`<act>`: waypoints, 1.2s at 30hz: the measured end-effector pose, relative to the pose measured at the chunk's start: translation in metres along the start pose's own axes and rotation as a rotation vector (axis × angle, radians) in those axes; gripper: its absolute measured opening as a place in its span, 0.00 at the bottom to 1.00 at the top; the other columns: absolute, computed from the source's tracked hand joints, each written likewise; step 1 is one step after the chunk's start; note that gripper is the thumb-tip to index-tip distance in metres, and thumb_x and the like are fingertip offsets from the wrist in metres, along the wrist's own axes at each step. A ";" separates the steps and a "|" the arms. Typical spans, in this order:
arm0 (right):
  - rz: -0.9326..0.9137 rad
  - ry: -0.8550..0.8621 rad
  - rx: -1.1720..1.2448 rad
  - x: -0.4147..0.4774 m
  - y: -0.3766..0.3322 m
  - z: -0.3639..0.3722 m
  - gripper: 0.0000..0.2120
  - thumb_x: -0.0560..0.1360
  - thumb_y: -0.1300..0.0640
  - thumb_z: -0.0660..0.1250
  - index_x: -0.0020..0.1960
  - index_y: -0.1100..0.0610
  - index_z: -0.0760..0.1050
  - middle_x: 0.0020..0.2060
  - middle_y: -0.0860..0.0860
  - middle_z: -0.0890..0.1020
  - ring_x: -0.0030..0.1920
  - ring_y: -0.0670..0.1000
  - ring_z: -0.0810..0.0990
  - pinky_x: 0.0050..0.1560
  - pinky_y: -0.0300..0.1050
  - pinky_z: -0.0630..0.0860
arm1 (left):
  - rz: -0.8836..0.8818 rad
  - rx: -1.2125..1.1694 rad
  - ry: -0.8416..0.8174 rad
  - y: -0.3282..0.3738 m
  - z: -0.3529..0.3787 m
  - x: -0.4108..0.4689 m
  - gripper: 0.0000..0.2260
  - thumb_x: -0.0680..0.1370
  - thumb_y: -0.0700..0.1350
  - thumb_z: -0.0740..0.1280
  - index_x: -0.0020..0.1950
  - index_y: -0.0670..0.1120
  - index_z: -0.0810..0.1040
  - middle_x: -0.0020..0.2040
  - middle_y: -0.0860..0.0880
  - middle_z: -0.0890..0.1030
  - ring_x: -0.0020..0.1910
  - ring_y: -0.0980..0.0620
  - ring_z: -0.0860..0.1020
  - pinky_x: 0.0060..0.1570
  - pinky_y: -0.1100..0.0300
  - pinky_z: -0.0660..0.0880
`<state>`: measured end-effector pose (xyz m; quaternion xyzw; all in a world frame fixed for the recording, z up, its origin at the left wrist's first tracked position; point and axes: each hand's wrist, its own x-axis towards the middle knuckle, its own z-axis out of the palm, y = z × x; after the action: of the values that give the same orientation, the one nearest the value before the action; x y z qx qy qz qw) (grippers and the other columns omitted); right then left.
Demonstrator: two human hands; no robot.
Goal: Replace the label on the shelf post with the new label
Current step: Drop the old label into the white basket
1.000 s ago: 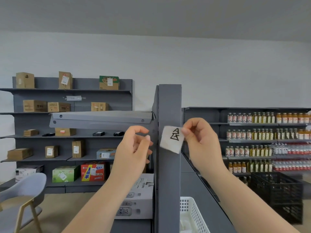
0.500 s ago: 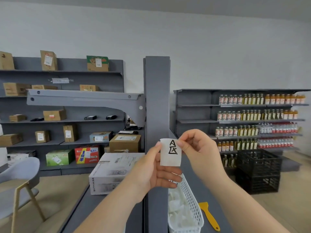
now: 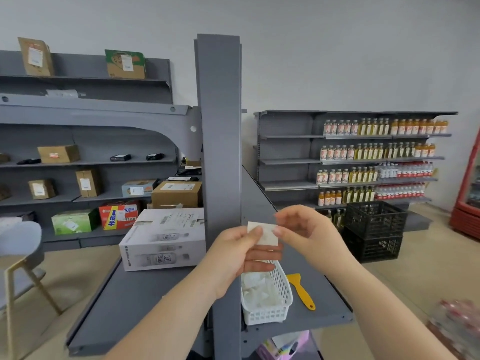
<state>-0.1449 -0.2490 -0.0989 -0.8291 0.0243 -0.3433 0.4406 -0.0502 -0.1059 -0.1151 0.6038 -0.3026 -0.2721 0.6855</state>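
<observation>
A tall grey shelf post (image 3: 219, 126) rises in the middle of the view, and I see no label on its face. In front of it, off the post, I hold a small white label (image 3: 265, 233) between both hands. My left hand (image 3: 241, 255) pinches its left edge with the thumb on top. My right hand (image 3: 304, 229) pinches its right edge. The label's blank side faces me and is blurred. Below my hands a white plastic basket (image 3: 283, 289) on the shelf holds several white paper pieces.
A yellow scraper (image 3: 300, 289) lies right of the basket on the grey shelf (image 3: 319, 281). A white carton (image 3: 166, 240) and a brown box (image 3: 178, 193) stand left of the post. Black crates (image 3: 374, 229) are stacked at right, bottle shelves behind them. A grey chair (image 3: 18, 250) is at far left.
The label came off the post, moved down in both hands, and now shows its blank side instead of the printed mark. My view tilted down, so the basket and scraper show.
</observation>
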 end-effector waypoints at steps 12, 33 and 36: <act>0.058 0.067 -0.227 -0.021 0.033 0.013 0.05 0.71 0.61 0.71 0.38 0.54 0.80 0.34 0.46 0.81 0.36 0.43 0.77 0.39 0.32 0.72 | -0.264 -0.136 -0.110 -0.029 0.003 0.003 0.25 0.81 0.57 0.53 0.60 0.41 0.79 0.57 0.38 0.83 0.57 0.39 0.81 0.53 0.46 0.78; -0.131 -0.030 -0.433 -0.051 0.061 0.015 0.13 0.66 0.64 0.73 0.44 0.49 0.76 0.40 0.40 0.72 0.42 0.38 0.70 0.42 0.27 0.66 | -0.281 -0.219 -0.146 -0.066 0.018 0.013 0.08 0.77 0.36 0.65 0.53 0.35 0.80 0.47 0.40 0.85 0.42 0.47 0.85 0.46 0.55 0.83; -0.111 -0.095 -0.409 -0.048 0.065 0.017 0.11 0.67 0.63 0.74 0.48 0.53 0.81 0.41 0.44 0.75 0.43 0.38 0.72 0.43 0.27 0.68 | -0.264 -0.190 -0.047 -0.071 0.020 0.015 0.08 0.76 0.34 0.66 0.53 0.35 0.80 0.47 0.40 0.85 0.42 0.46 0.84 0.44 0.55 0.83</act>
<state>-0.1545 -0.2600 -0.1805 -0.9166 0.0269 -0.3154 0.2443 -0.0557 -0.1394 -0.1824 0.5641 -0.2095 -0.4014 0.6905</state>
